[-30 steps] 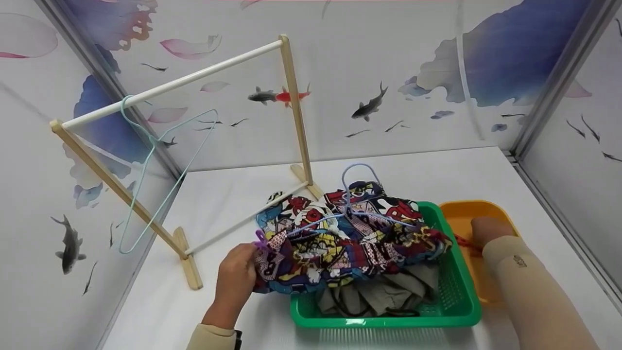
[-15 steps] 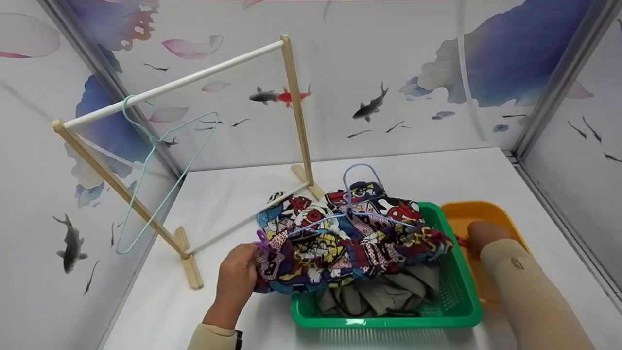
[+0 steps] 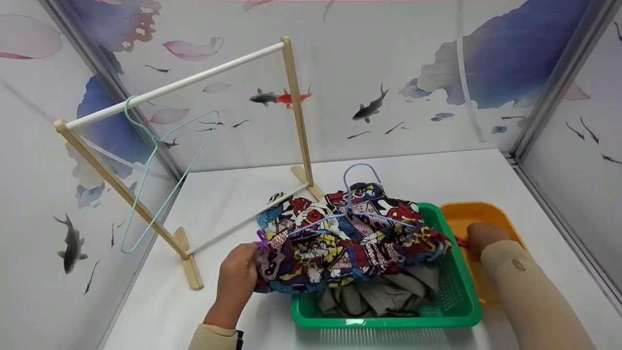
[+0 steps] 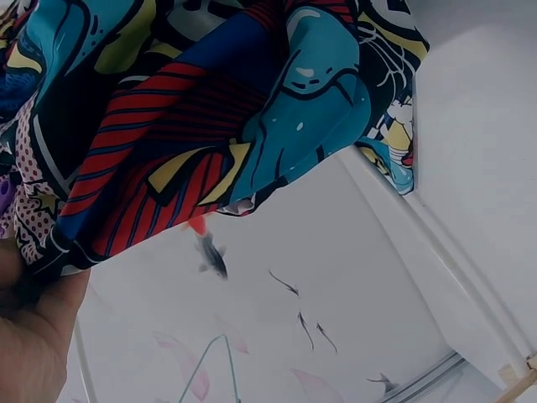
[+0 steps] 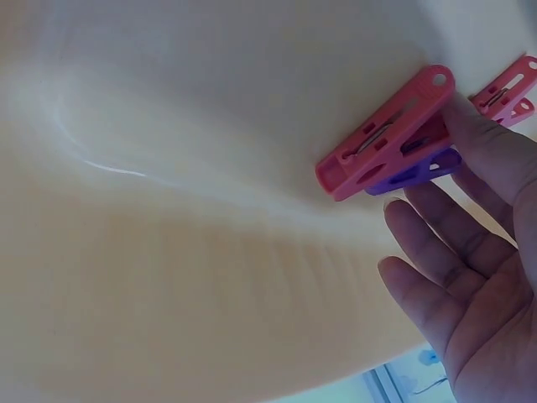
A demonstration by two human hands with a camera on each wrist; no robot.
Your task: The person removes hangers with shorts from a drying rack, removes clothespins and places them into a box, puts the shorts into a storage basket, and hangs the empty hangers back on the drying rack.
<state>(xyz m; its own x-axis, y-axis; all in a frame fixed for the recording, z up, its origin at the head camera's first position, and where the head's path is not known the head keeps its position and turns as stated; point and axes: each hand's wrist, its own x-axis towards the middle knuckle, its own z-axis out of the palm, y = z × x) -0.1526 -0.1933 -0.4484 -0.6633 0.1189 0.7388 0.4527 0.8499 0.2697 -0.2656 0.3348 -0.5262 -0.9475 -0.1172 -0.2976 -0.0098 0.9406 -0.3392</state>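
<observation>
A colourful cartoon-print garment (image 3: 359,253) lies over the green basket, with a light blue hanger (image 3: 359,214) on it. My left hand (image 3: 238,277) pinches the garment's left edge, right beside a purple clothespin (image 3: 262,239) fixed there. In the left wrist view, the printed cloth (image 4: 210,109) hangs from the thumb and fingers. Inside the orange tray (image 3: 491,287) is my right hand (image 3: 487,236). The right wrist view has its thumb and index finger pinching a pink clothespin (image 5: 386,134), the other fingers loosely bent. A purple clothespin (image 5: 415,172) shows behind it, and another pink one (image 5: 508,88) beyond the thumb.
Grey-green cloth (image 3: 384,294) with dark cords lies in the green basket (image 3: 388,322). To the left stands a wooden rack (image 3: 180,83) with a white top bar, where a mint-green hanger (image 3: 146,170) hangs. Walls with a printed fish pattern enclose the white table (image 3: 437,167).
Very little differs. My right hand has shifted slightly within the orange tray; the left hand keeps its hold on the garment.
</observation>
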